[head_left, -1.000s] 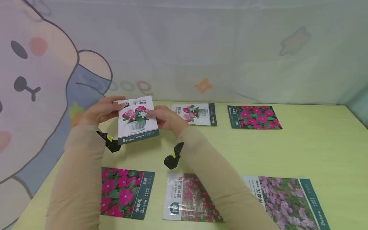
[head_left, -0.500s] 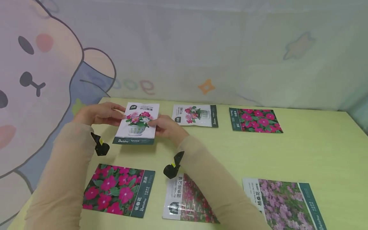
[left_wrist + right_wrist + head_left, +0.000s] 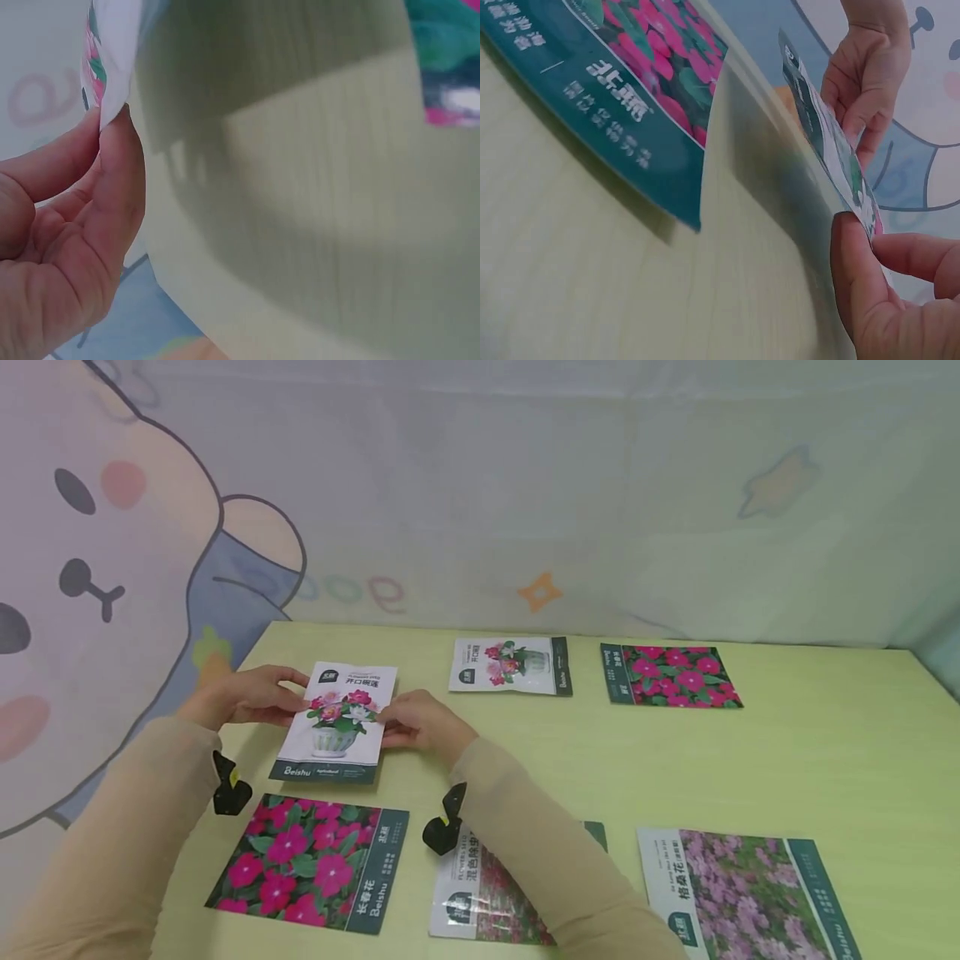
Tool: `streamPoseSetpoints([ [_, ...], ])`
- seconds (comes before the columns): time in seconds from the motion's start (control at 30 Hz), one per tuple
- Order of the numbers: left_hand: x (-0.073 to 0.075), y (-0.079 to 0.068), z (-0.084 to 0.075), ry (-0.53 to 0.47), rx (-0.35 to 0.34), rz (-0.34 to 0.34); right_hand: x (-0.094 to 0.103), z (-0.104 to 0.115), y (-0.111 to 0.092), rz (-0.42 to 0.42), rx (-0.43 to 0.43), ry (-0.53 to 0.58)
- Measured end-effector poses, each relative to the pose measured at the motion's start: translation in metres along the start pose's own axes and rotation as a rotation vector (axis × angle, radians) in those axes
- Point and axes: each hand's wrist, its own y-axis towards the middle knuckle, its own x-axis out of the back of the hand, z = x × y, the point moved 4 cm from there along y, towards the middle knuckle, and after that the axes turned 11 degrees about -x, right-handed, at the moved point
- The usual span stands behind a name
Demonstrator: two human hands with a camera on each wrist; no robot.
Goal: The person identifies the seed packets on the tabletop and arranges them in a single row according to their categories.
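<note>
A white seed packet (image 3: pixel 333 722) with a potted pink flower picture and a dark green bottom band is held between both hands, above the left part of the table. My left hand (image 3: pixel 251 697) pinches its left edge between thumb and fingers; the left wrist view shows the thumb and a fingertip (image 3: pixel 120 142) meeting at the packet's edge. On the opposite edge, my right hand (image 3: pixel 420 725) pinches with thumb and fingers. The right wrist view shows the packet (image 3: pixel 832 142) tilted over the tabletop, its shadow falling below it.
Closest below the hands lies a magenta flower packet (image 3: pixel 300 864). A red flower packet (image 3: pixel 457 893) is partly under the right forearm, a purple one (image 3: pixel 742 893) to its right. At the back lie another white packet (image 3: pixel 510 666) and a magenta one (image 3: pixel 675 675). A printed curtain (image 3: pixel 585 485) hangs behind.
Both hands have brought the white packet lower and nearer to me, slightly left. The left forearm has swung left, uncovering the near magenta packet. The packets on the table stay put.
</note>
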Motion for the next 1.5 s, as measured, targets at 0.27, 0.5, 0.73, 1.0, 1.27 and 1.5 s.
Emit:
streamPoseSetpoints([
  [0.27,0.004,-0.003,0.009,0.009,0.042,-0.063,-0.004,-0.003,-0.004,0.041,-0.024,-0.060],
  [0.5,0.010,-0.007,0.018,-0.017,0.052,-0.085,-0.007,-0.002,-0.006,0.057,-0.023,-0.082],
  [0.73,0.008,-0.006,0.023,-0.041,0.065,-0.059,-0.003,-0.002,-0.007,0.034,-0.030,-0.026],
  [1.0,0.006,-0.005,0.025,-0.079,0.060,-0.041,-0.001,-0.001,-0.008,0.017,0.018,-0.088],
  [1.27,0.005,-0.010,0.025,-0.043,0.064,-0.028,0.007,0.004,-0.011,0.002,0.064,-0.266],
  [1.5,0.013,-0.014,0.004,0.163,0.031,-0.079,0.036,0.026,-0.022,0.035,0.109,-0.384],
])
